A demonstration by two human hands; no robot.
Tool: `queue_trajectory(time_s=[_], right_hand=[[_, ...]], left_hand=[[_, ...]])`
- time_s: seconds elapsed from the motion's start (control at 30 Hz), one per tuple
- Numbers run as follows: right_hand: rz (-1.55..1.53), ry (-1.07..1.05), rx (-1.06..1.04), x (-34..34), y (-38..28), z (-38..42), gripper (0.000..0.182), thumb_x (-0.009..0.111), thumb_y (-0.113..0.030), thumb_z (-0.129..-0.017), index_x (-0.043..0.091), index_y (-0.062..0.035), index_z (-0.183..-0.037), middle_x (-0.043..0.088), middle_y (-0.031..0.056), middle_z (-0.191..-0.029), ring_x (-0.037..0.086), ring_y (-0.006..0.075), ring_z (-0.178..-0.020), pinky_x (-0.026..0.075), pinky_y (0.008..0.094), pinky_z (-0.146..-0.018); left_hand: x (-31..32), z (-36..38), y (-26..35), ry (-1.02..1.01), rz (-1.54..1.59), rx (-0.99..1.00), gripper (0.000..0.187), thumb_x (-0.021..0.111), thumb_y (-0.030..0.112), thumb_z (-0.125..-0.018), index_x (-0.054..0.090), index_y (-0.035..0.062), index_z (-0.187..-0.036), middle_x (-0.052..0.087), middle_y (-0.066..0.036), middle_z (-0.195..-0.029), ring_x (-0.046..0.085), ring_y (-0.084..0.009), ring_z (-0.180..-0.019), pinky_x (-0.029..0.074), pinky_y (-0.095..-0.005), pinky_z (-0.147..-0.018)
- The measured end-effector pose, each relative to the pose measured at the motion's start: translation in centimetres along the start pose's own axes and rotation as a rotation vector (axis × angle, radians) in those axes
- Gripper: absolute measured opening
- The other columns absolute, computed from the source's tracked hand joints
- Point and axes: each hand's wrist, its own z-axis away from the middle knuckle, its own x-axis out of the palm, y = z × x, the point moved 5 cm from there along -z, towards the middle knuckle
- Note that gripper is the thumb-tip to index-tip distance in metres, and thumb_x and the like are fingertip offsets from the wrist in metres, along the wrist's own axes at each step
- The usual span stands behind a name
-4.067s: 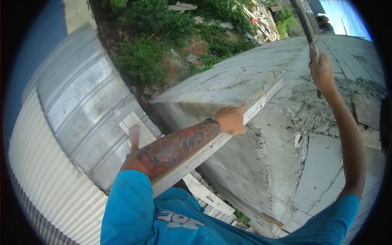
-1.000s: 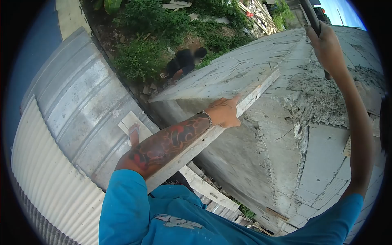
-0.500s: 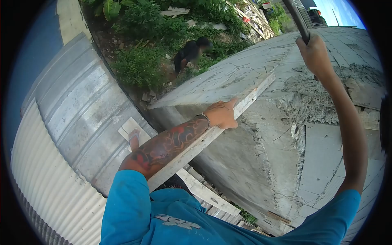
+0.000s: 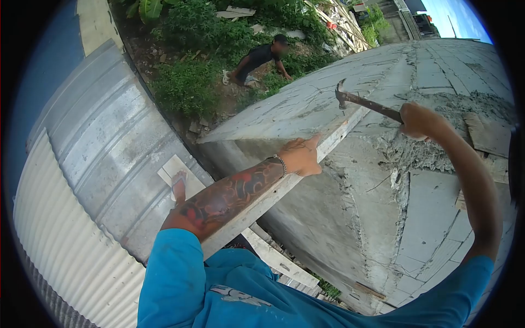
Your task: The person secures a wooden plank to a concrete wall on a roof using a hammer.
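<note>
My left hand [image 4: 301,156] is wrapped over a long wooden board [image 4: 342,124], which runs from beside my body up onto the corner of a concrete block wall [image 4: 306,205]. In my right hand [image 4: 420,121] is the handle of a claw hammer [image 4: 372,105]. The hammer's head is over the far end of the board, claw pointing up; whether it touches the wood I cannot tell.
Metal roofing [image 4: 115,126] and a corrugated sheet [image 4: 71,218] lie at the left, with my foot [image 4: 179,183] on a small plank. Another person [image 4: 260,60] bends among plants below. A second board [image 4: 281,262] lies under me.
The hammer has swung down from overhead to the board's far end as my right hand lowered. The person below has straightened somewhat and stretched out an arm.
</note>
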Motion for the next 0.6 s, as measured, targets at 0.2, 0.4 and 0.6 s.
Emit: queue_trajectory(time_s=[0.2,0.4,0.6], right_hand=[[-0.242,0.338,-0.21,-2.9,0.6,-0.2,0.026,0.064,-0.018,-0.081,0.058,0.0067,-0.082,0.06,0.0181,-0.066,0.057,0.033,-0.054,0.047,0.0424,-0.059],[-0.936,0.587,-0.136,-0.5,3.4,7.7,0.025,0.063,-0.021,-0.087,0.054,0.0016,-0.081,0.045,0.002,-0.054,0.042,0.0118,-0.044,0.034,0.032,-0.044],[-1.567,0.505,-0.029,8.5,6.2,14.7,0.024,0.058,-0.027,-0.094,0.054,-0.0039,-0.089,0.037,-0.0071,-0.055,0.032,0.0018,-0.045,0.026,0.0206,-0.04]], left_hand=[[-0.5,0.0,-0.2,-0.017,0.043,-0.009,0.098,0.066,0.031,-0.072,0.011,0.0121,-0.15,0.06,-0.024,-0.114,0.056,-0.0361,-0.109,0.043,-0.0392,-0.093],[-0.6,-0.3,0.0,0.105,0.046,0.06,0.096,0.067,0.03,-0.073,0.012,0.0134,-0.15,0.053,-0.025,-0.124,0.051,-0.0372,-0.117,0.04,-0.0397,-0.099],[-0.9,-0.3,0.8,0.035,0.047,0.038,0.094,0.067,0.025,-0.073,0.013,0.0152,-0.15,0.054,-0.026,-0.122,0.052,-0.0393,-0.114,0.041,-0.0401,-0.097]])
